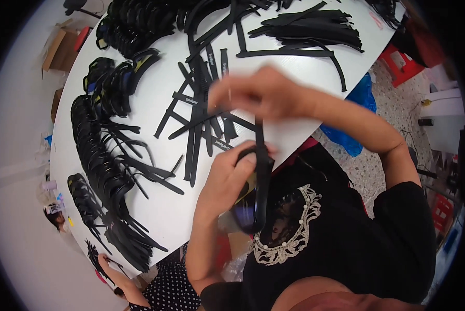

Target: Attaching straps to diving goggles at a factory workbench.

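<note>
My left hand (225,179) is closed on a pair of goggles (250,207) with a black frame and a dark, bluish lens, held off the table's near edge in front of my chest. A black strap (260,136) runs up from the goggles' frame toward my right hand (263,95). That hand is raised above the strap pile and smeared by motion, so whether its fingers grip the strap is unclear. Beneath and beyond it, loose black straps (191,150) lie crossed over each other, some with pale printed labels.
Rows of goggles (95,147) with straps line the left of the white table (155,228). A stack of black straps (315,31) lies at the far right. Another person's hand (104,260) is at the lower left edge. A blue bag (349,129) and red stool (401,65) stand right.
</note>
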`<control>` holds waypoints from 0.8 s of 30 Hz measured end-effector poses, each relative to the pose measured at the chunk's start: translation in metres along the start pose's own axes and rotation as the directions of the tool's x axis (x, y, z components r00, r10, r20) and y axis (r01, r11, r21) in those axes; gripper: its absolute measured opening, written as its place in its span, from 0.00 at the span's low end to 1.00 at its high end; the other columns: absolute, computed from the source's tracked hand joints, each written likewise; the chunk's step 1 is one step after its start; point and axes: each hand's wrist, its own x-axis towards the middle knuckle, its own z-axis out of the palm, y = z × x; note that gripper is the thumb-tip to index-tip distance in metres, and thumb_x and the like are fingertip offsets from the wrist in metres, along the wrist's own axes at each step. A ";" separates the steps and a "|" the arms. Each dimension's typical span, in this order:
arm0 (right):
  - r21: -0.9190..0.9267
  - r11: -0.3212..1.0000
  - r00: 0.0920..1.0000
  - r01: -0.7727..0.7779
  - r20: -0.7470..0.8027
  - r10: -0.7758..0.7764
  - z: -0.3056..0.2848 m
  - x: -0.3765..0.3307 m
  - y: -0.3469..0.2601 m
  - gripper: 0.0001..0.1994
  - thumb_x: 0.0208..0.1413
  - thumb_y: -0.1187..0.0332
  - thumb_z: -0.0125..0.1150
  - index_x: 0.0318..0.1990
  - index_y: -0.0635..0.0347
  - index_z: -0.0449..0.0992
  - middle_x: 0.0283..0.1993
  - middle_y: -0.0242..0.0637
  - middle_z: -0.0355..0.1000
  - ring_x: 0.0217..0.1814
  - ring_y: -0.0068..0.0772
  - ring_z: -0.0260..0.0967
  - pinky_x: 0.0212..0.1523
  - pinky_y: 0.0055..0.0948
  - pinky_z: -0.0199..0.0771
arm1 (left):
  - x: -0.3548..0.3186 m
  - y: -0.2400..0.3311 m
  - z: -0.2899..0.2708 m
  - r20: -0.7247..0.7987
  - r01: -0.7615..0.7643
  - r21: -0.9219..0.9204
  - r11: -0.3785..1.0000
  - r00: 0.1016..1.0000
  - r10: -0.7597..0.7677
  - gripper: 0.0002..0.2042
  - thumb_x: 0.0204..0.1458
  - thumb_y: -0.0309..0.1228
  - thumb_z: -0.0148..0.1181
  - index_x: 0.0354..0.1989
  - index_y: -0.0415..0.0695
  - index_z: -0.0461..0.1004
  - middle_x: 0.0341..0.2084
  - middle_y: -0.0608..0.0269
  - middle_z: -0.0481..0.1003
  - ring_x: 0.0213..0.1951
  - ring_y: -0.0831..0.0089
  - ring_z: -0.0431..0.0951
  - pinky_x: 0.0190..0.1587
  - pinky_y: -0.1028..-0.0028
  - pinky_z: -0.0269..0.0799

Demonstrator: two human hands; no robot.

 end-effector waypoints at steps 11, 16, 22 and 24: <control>-0.483 0.807 0.920 -0.341 0.004 0.391 -0.059 -0.015 0.045 0.11 0.54 0.62 0.73 0.38 0.59 0.85 0.35 0.39 0.80 0.37 0.38 0.79 0.39 0.34 0.78 | 0.003 -0.006 -0.047 0.086 -0.152 0.988 0.023 0.668 0.739 0.32 0.33 0.21 0.73 0.54 0.51 0.77 0.47 0.62 0.72 0.55 0.56 0.73 0.60 0.56 0.71; -0.703 0.671 0.923 -0.235 0.054 0.380 -0.057 -0.005 0.099 0.07 0.51 0.68 0.68 0.34 0.62 0.83 0.34 0.39 0.78 0.37 0.43 0.78 0.41 0.38 0.77 | -0.008 -0.032 -0.050 0.072 -0.164 0.980 0.114 0.824 0.561 0.28 0.37 0.33 0.77 0.53 0.52 0.79 0.52 0.63 0.72 0.60 0.60 0.71 0.67 0.52 0.65; -0.565 0.788 0.858 -0.245 0.251 0.448 -0.093 0.044 0.119 0.08 0.57 0.66 0.64 0.34 0.62 0.81 0.32 0.37 0.80 0.31 0.28 0.77 0.34 0.28 0.75 | -0.025 -0.046 -0.055 -0.345 -0.081 0.872 0.483 0.597 0.724 0.22 0.47 0.24 0.72 0.54 0.44 0.79 0.50 0.58 0.77 0.52 0.61 0.74 0.52 0.65 0.71; -0.203 0.824 0.780 -0.529 0.265 0.566 -0.125 0.063 0.093 0.13 0.58 0.60 0.65 0.37 0.63 0.84 0.33 0.33 0.82 0.32 0.21 0.74 0.34 0.25 0.71 | -0.012 -0.024 -0.044 -0.613 0.162 0.756 0.635 0.515 0.599 0.25 0.54 0.23 0.65 0.63 0.38 0.71 0.60 0.51 0.71 0.56 0.61 0.72 0.56 0.65 0.69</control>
